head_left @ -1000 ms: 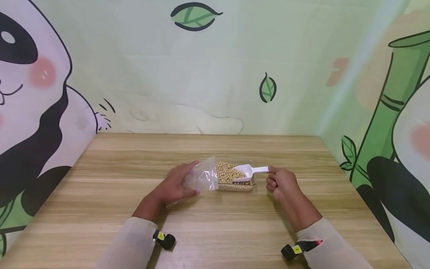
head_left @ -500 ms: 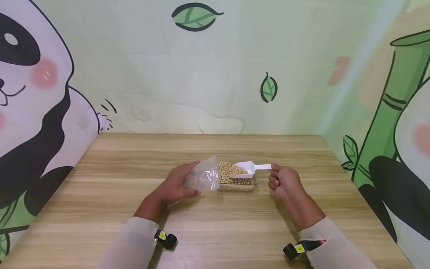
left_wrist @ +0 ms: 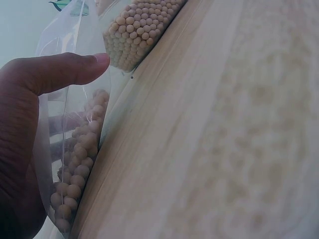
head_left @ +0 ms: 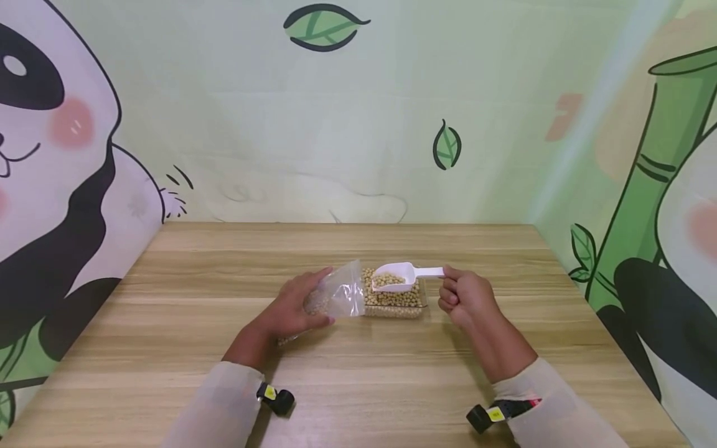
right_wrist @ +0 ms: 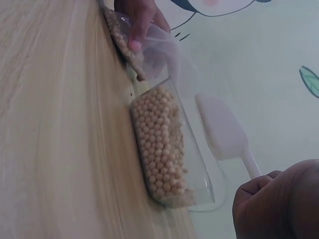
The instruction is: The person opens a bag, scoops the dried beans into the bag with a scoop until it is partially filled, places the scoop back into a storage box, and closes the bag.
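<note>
My right hand (head_left: 469, 297) grips the handle of a white scoop (head_left: 409, 271) heaped with soybeans (head_left: 388, 280). In the right wrist view the scoop (right_wrist: 227, 132) hangs above the rim of a clear rectangular container (right_wrist: 203, 172) of soybeans. Just left of that container, my left hand (head_left: 297, 303) holds a clear zip bag (head_left: 346, 292) from both sides, its mouth facing the container. Soybeans (left_wrist: 79, 164) lie in the lower part of the bag, which rests on the table. The left thumb (left_wrist: 82, 68) lies along the bag's near side.
The wood-grain table (head_left: 358, 386) ends at the back against a green wall cloth (head_left: 252, 124) printed with pandas, leaves and bamboo. Black wrist cameras (head_left: 277, 400) sit at both sleeves.
The scoop, dug into the soybeans before, has come up out of them with a load and moved left toward the bag's mouth. My left hand and the bag stay in place.
</note>
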Action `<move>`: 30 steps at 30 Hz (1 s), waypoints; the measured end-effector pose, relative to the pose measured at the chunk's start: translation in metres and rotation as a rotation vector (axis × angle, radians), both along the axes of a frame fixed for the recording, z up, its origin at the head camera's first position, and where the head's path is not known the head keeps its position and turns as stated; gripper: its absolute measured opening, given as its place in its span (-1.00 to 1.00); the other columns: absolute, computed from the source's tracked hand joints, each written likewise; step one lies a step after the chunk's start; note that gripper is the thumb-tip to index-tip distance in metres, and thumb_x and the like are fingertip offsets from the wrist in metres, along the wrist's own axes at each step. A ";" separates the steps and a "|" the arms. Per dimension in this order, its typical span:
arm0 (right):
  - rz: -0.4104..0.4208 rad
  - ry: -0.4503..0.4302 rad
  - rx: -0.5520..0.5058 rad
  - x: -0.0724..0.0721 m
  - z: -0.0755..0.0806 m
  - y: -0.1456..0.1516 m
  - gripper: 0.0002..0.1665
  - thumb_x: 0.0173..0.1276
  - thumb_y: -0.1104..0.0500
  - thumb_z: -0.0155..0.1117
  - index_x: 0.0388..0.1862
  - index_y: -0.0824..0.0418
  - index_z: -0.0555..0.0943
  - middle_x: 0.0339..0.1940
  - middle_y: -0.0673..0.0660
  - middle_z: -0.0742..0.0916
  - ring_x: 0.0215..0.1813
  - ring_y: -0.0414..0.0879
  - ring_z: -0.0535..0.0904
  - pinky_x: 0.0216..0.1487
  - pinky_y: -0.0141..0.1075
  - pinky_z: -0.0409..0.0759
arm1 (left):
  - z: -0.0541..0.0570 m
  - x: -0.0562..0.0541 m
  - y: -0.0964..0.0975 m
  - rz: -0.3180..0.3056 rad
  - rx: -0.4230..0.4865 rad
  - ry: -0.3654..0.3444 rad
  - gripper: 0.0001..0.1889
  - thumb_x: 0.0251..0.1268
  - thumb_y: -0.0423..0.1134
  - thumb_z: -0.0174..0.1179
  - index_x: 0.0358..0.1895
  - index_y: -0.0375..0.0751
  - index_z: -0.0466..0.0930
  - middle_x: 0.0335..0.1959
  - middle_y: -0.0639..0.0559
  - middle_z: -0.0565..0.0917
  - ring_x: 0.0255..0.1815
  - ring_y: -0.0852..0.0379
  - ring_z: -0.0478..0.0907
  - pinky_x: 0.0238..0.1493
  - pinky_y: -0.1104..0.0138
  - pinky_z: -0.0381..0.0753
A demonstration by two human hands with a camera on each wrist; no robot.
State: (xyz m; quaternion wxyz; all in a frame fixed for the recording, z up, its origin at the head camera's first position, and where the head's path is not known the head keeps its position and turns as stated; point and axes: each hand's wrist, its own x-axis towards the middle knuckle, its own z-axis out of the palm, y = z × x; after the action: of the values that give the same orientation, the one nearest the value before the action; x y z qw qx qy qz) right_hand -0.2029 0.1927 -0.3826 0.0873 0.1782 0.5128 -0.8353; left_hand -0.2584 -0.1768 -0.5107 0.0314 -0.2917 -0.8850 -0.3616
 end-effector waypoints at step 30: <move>-0.050 0.049 0.116 -0.001 0.004 -0.045 -0.50 0.76 0.25 0.06 -0.52 0.11 0.30 -0.71 -0.12 0.30 -0.71 -0.30 0.14 -0.65 -0.46 0.08 | 0.001 0.000 -0.001 -0.002 -0.016 -0.009 0.08 0.20 0.27 0.52 0.77 0.40 0.13 0.59 -0.09 0.51 0.55 -0.23 0.42 0.57 -0.31 0.19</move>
State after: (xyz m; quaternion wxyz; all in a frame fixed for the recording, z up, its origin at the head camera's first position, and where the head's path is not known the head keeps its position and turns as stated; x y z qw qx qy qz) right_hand -0.2034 0.1473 -0.3782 0.0435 0.1754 0.5577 -0.8101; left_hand -0.2584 -0.1774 -0.5099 0.0245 -0.2912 -0.8877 -0.3558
